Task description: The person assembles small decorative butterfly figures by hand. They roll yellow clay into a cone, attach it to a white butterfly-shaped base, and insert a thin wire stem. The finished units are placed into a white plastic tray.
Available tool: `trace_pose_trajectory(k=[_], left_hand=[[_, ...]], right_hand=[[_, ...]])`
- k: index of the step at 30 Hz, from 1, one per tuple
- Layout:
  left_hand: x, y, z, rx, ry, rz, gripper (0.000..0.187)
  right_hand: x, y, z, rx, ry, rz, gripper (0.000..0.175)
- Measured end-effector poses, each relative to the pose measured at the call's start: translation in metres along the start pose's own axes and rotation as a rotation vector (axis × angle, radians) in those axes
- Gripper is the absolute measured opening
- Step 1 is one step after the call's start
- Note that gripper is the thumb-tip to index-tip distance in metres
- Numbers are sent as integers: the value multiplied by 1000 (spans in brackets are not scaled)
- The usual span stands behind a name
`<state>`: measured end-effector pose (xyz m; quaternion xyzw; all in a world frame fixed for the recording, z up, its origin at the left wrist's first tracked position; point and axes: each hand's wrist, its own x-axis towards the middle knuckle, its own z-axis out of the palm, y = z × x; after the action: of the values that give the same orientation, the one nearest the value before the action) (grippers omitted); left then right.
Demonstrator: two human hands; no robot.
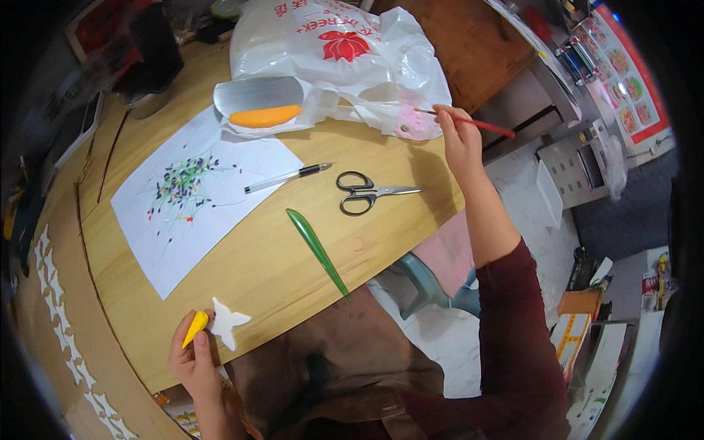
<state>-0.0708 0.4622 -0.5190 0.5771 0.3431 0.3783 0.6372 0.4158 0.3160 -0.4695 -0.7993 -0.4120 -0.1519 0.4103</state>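
My left hand (192,357) pinches a small yellow cone-shaped piece (195,329) between thumb and fingers, at the table's near left edge. Beside those fingers lies a flat white star-like cutout (227,323) with pointed arms. Raised at the right, my right hand (461,135) grips a thin red-handled brush (489,127). Its tip is over a pink-stained patch (413,118) on the white plastic. A green tapered blade-like tool (316,250), black-handled scissors (369,192) and a clear pen with a black grip (289,177) lie between my hands.
A white sheet (143,231) carries a heap of thin green stems with dark tips (187,181). Behind it, an orange curved piece (265,116) rests in a metallic scoop-like holder (258,94) beside a white plastic bag (330,55). White cutouts (60,313) line a board at left; a blue-grey stool (421,280) stands below.
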Motion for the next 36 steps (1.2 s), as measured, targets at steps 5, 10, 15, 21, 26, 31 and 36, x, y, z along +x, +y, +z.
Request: trace_pose_trajectory(k=[5,10,15,21,26,31,36], left_hand=[[0,2,1,60,14,-10,33],[-1,2,1,72,13,-3,33],[0,-2,-1,80,1,26,32],[2,0,4,100,28,17,31],[-6,-1,4,130,113,-75,31],[-29,-6,-2,292,96,25,31],[-41,-4,1,54,126,160,25]], right_hand=[[13,14,9,-115,-107,211,28],[2,12,-9,309,74,187,27],[-26,10,-30,188,-26,285,24],[-35,15,-30,354,104,377,22],[-37,40,-27,446,75,485,26],[-65,11,-29,406,233,436,24],[-149,-122,11,677,-199,250,15]])
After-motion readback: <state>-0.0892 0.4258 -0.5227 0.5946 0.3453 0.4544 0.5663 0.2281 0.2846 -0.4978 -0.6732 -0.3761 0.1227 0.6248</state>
